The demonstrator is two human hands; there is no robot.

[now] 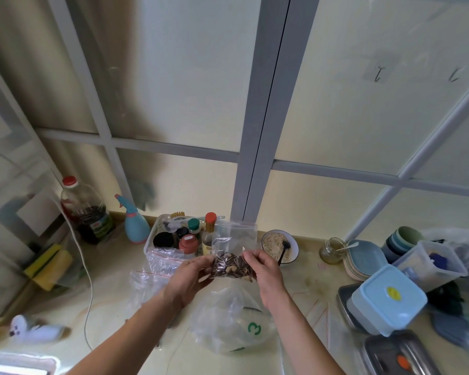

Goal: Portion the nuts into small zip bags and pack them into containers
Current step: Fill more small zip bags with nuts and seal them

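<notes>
Both hands, left [190, 277] and right [266, 269], hold a zip bag [234, 255] upright above the bench [114, 288], fingers pinched on its sides so the nuts [232, 267] settle between them, mouth above, apparently unsealed.

Bowl [280, 248] right of basket [157, 234]; jar [331, 251] right of bowl.

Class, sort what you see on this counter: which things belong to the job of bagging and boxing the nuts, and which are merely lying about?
Belong to the job:
small zip bag of nuts, held by left hand and right hand
spare zip bags
large plastic bag
blue lidded container

Lying about:
spray bottle
oil bottle
sponge
bowl with spoon
glass jar
</notes>
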